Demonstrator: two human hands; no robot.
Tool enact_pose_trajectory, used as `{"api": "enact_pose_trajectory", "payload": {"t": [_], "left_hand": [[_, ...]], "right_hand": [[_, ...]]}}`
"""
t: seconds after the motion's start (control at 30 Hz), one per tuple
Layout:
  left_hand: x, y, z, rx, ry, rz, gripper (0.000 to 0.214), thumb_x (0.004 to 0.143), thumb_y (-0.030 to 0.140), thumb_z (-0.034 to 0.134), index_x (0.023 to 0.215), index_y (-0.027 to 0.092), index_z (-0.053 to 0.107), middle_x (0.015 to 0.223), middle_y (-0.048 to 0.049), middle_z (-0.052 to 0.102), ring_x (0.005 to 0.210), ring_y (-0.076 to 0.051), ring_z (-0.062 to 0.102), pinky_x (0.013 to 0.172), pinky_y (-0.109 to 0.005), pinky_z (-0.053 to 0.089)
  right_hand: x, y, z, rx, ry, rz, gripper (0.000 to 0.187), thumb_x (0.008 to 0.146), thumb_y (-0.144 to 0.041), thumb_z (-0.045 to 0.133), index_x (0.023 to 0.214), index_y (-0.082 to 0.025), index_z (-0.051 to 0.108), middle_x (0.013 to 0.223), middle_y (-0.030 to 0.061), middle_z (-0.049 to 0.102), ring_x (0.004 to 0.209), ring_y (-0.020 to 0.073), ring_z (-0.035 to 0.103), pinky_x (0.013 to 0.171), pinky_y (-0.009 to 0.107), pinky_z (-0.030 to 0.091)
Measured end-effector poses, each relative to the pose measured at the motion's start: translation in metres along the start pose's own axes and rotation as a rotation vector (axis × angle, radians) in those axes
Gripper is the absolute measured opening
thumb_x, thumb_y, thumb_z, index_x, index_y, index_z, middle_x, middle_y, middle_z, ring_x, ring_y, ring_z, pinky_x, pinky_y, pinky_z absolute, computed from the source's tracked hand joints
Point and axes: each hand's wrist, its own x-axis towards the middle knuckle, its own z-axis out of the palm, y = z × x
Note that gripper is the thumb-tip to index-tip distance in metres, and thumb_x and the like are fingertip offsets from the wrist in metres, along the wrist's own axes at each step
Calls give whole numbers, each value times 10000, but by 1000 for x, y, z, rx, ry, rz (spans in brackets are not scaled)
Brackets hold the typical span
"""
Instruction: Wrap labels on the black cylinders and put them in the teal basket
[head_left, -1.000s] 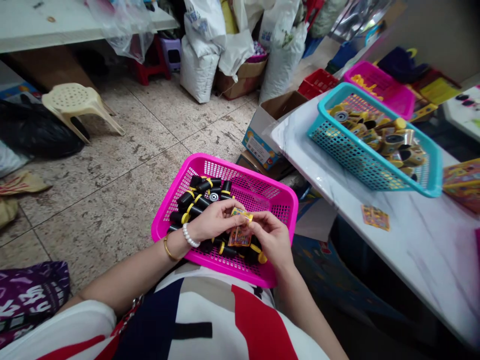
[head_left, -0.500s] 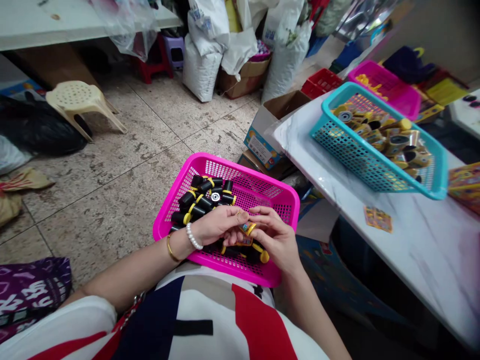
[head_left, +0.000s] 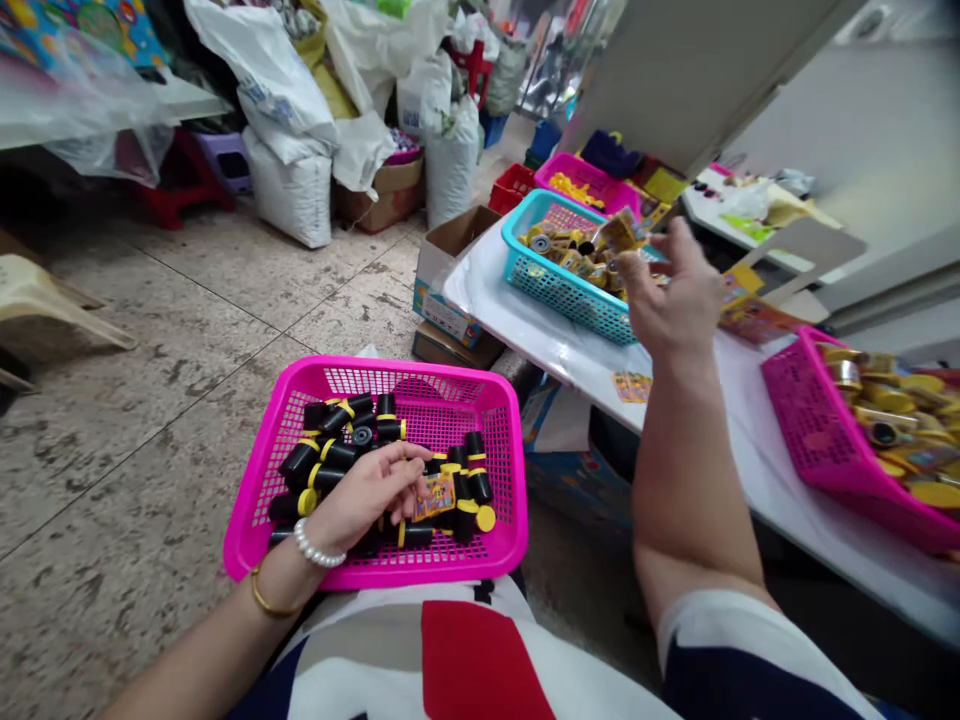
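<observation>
A pink basket (head_left: 262, 480) rests on my lap with several black tubes with yellow bands (head_left: 330, 455) in it. My left hand (head_left: 364, 495) lies in this basket, fingers curled round a small orange sticker sheet (head_left: 437, 496). My right hand (head_left: 671, 300) is raised over the near end of a teal basket (head_left: 551, 290) on the white table (head_left: 525, 320). At its fingertips it pinches a tube wrapped in a gold label (head_left: 619, 232). The teal basket holds several more gold-wrapped tubes (head_left: 562, 250).
A second pink basket (head_left: 810, 440) of wrapped tubes stands at the table's right, and a third (head_left: 581, 172) behind the teal one. A loose sticker (head_left: 632, 386) lies on the table. Cardboard boxes (head_left: 450, 260) sit under the table edge; white sacks (head_left: 289, 185) and a cream stool (head_left: 45, 300) stand on the floor.
My right hand left the lap basket and rose to the teal basket with the wrapped tube. My left hand stayed in the pink basket with the sticker sheet. The view swung right.
</observation>
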Motion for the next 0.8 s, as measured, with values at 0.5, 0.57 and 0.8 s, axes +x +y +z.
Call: {"api": "enact_pose_trajectory", "payload": {"t": [0.5, 0.57, 0.8], "left_hand": [[5, -1, -1, 114, 232, 137, 285, 765, 374, 682, 913, 146, 595, 640, 27, 583, 487, -62, 494, 462, -176, 375], [5, -2, 1, 156, 231, 144, 269, 757, 357, 687, 896, 141, 609, 647, 26, 575, 514, -69, 502, 492, -188, 398], [5, -8, 0, 498, 241, 236, 309, 758, 403, 677, 947, 161, 655, 806, -31, 656, 666, -130, 571, 598, -240, 455]], "right_hand": [[-211, -21, 128, -149, -779, -149, 93, 796, -176, 683, 761, -207, 603, 817, 43, 619, 833, 205, 540, 724, 324, 454], [-204, -21, 125, -93, -772, -149, 86, 813, -168, 663, 762, -207, 605, 822, 41, 631, 829, 201, 544, 733, 325, 454], [-186, -31, 119, 16, -776, -211, 125, 884, -170, 560, 797, -194, 647, 814, 59, 658, 811, 204, 568, 765, 356, 465]]}}
